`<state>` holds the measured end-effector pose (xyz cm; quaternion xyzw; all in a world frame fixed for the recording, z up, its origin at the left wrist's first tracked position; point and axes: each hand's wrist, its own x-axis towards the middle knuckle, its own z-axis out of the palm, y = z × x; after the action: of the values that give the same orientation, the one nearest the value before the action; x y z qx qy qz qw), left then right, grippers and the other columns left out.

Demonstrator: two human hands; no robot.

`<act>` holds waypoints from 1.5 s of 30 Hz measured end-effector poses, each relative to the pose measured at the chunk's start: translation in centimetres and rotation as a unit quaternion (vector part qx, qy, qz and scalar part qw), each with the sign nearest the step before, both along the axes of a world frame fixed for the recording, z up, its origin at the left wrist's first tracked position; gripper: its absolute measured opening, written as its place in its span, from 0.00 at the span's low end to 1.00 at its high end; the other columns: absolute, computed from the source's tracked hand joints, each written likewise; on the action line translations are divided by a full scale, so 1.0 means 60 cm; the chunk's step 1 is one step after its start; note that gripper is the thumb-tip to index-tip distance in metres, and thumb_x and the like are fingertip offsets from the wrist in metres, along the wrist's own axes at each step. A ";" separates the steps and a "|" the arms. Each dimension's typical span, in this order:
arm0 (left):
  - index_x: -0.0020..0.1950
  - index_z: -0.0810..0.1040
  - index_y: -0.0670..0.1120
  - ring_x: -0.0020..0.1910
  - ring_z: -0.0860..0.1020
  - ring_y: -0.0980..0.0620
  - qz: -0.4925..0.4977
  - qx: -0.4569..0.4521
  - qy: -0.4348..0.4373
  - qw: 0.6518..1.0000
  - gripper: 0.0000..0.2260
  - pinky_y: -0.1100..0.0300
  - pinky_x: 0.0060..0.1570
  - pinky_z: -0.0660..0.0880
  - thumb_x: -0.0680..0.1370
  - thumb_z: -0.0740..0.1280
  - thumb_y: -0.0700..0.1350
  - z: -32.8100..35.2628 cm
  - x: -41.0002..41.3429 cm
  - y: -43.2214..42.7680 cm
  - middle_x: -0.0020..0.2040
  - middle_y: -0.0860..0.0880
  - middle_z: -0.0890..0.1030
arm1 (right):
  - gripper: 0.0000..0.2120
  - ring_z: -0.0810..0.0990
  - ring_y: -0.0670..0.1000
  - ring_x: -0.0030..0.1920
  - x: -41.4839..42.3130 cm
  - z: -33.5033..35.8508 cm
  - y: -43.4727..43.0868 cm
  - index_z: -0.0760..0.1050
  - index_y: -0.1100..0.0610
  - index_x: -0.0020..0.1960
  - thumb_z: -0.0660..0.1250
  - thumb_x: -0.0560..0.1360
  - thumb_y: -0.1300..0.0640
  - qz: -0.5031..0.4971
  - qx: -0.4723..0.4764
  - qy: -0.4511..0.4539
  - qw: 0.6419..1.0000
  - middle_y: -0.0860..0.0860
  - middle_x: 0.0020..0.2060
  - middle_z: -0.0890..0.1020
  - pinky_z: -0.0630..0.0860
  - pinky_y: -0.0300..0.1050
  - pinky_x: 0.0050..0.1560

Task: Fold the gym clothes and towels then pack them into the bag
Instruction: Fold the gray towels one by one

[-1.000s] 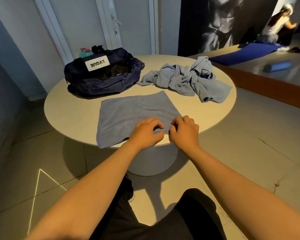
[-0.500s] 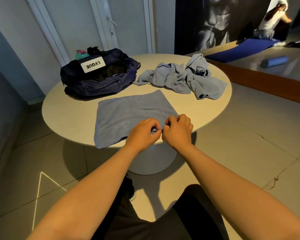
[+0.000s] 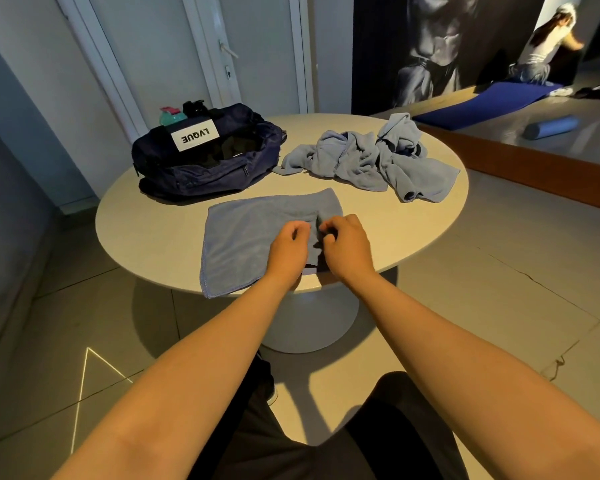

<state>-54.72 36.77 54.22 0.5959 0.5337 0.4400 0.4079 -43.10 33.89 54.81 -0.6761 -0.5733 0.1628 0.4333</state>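
Blue towel (image 3: pixel 253 233), spread on the worktop (image 3: pixel 395 223) in front of the bag (image 3: pixel 201 168), is pinched by the left hand (image 3: pixel 288 245) and right hand (image 3: pixel 345 245), and an even fold across is judged due next.

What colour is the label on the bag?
The label is white with black letters; the head view shows it.

The 2 forearms (image 3: pixel 194 368) are bare down to the left hand (image 3: pixel 288 245) and right hand (image 3: pixel 349 249). Plain black legwear (image 3: pixel 291 455), matte and softly creased, covers both thighs.
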 end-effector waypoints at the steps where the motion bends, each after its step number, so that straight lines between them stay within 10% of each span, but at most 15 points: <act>1: 0.59 0.78 0.48 0.51 0.79 0.52 -0.003 -0.017 -0.019 1.000 0.11 0.63 0.43 0.74 0.84 0.59 0.51 0.002 0.003 0.001 0.53 0.49 0.81 | 0.12 0.75 0.52 0.48 -0.008 0.007 0.002 0.79 0.57 0.55 0.60 0.78 0.65 0.022 0.014 0.008 1.000 0.55 0.57 0.75 0.70 0.43 0.50; 9: 0.65 0.75 0.47 0.52 0.84 0.48 -0.031 -0.149 -0.227 0.962 0.14 0.53 0.48 0.80 0.84 0.62 0.54 0.040 -0.051 0.029 0.55 0.45 0.84 | 0.12 0.82 0.45 0.52 -0.058 0.032 0.004 0.75 0.51 0.59 0.64 0.78 0.62 0.184 0.005 0.161 0.970 0.47 0.50 0.84 0.80 0.42 0.52; 15: 0.65 0.76 0.49 0.33 0.72 0.53 0.085 -0.019 -0.055 0.995 0.17 0.62 0.32 0.69 0.80 0.61 0.36 0.048 -0.134 0.058 0.43 0.46 0.78 | 0.08 0.78 0.55 0.49 -0.079 0.003 0.033 0.76 0.57 0.52 0.61 0.77 0.64 0.083 0.047 0.027 0.995 0.54 0.51 0.78 0.77 0.55 0.51; 20: 0.51 0.81 0.52 0.51 0.77 0.51 0.163 0.047 0.009 0.985 0.15 0.57 0.49 0.74 0.81 0.57 0.37 0.046 -0.216 0.054 0.55 0.51 0.80 | 0.19 0.76 0.61 0.60 -0.126 -0.022 0.058 0.73 0.52 0.68 0.59 0.80 0.47 0.168 -0.087 -0.149 0.971 0.55 0.61 0.79 0.74 0.60 0.59; 24: 0.54 0.80 0.51 0.51 0.74 0.51 0.085 -0.021 0.156 0.984 0.07 0.58 0.51 0.70 0.82 0.62 0.45 0.016 -0.267 0.041 0.53 0.51 0.78 | 0.27 0.67 0.60 0.68 -0.152 -0.027 0.071 0.64 0.43 0.74 0.60 0.76 0.52 0.155 -0.107 -0.153 0.970 0.53 0.68 0.71 0.58 0.70 0.70; 32: 0.71 0.71 0.52 0.55 0.76 0.51 0.012 0.033 0.135 0.990 0.21 0.59 0.47 0.72 0.78 0.70 0.46 0.001 -0.218 0.039 0.61 0.54 0.75 | 0.39 0.63 0.63 0.73 -0.138 0.010 0.100 0.48 0.39 0.80 0.64 0.78 0.58 0.120 -0.120 -0.158 0.973 0.54 0.75 0.64 0.52 0.75 0.71; 41: 0.67 0.74 0.59 0.50 0.79 0.51 0.034 0.084 0.096 0.991 0.14 0.55 0.46 0.80 0.83 0.60 0.47 0.024 -0.125 0.079 0.59 0.50 0.81 | 0.31 0.77 0.50 0.63 -0.088 -0.014 0.077 0.54 0.47 0.81 0.61 0.82 0.44 0.175 -0.020 0.073 0.982 0.50 0.67 0.76 0.75 0.44 0.60; 45: 0.72 0.72 0.58 0.67 0.75 0.52 -0.137 -0.005 -0.128 0.982 0.15 0.59 0.61 0.75 0.85 0.60 0.51 0.054 -0.061 0.072 0.71 0.51 0.74 | 0.36 0.71 0.43 0.66 -0.060 -0.003 0.053 0.44 0.44 0.82 0.60 0.81 0.43 0.159 0.001 0.185 0.970 0.41 0.70 0.66 0.71 0.34 0.59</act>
<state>-58.40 41.10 57.49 0.5997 0.3928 0.4500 0.5325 -46.69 37.05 54.62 -0.5339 -0.5834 0.3511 0.5013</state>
